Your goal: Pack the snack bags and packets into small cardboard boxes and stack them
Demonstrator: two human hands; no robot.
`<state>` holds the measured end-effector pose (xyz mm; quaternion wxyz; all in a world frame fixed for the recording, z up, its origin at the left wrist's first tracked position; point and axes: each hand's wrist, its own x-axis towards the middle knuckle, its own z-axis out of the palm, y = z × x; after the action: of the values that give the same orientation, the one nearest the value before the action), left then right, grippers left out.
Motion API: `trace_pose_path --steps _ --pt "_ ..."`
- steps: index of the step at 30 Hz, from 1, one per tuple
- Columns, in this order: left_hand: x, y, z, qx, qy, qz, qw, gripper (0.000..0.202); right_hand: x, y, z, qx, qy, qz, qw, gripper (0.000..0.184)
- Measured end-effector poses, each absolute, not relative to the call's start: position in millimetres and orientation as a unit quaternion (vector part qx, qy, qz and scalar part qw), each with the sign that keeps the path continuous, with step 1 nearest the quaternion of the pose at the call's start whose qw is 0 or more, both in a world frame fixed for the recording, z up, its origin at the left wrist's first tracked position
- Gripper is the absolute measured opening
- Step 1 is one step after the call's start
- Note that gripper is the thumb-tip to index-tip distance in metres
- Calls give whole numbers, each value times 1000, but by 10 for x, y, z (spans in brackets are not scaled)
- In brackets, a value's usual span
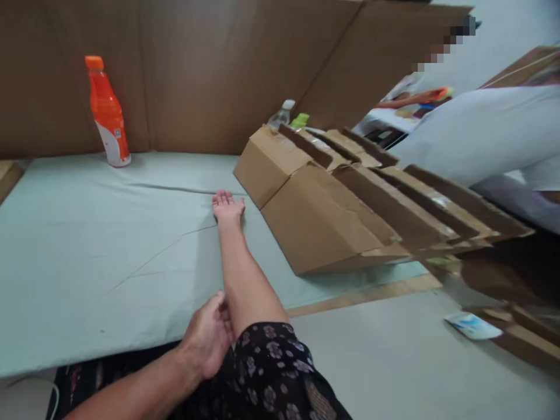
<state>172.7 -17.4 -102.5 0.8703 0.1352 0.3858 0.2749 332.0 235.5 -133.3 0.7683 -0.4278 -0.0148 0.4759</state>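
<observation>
A pale wall (516,29) is seen at the back of the rm, & a big brown cardboard sheet (196,76) is stood up behind the work top. The top is covered w/ a pale green cloth (87,245), mostly smooth, but w/ a few thin creases. A flat brown strip (367,296) is seen along part of its edge, w/ a grey surface (376,350) past it.

On the cloth, a row of cardboard boxes (319,216) is set at a slant, w/ straight sides, rough edges & bits of shiny tape. The right hand (227,207) is held palm up just beside them, open & w/ nothing in it. The left hand (207,335) is held by the right forearm, nr the black flowery sleeve (273,350); its fingers are bent, but it can't be told if anything is gripped.

An orange plastic bottle (109,116) is stood nr the cardboard sheet. A person in pale clothes (476,134) is partly seen, blurred.
</observation>
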Motion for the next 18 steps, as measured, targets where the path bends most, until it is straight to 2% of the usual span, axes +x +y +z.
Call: trace_pose_path --steps 2,7,12,18 --pt "1794 -216 -1026 85 365 255 892 41 3366 2330 -1422 -403 15 473 784 39" --pt "1817 -325 -1028 23 329 256 909 24 3493 2263 -1533 -355 43 473 805 45" --pt "1716 -397 -1030 -9 300 252 920 16 3542 2230 -1596 -341 37 476 810 67" --pt "1849 -412 -1105 -39 306 239 921 27 3544 2201 -1628 -358 12 472 806 65"
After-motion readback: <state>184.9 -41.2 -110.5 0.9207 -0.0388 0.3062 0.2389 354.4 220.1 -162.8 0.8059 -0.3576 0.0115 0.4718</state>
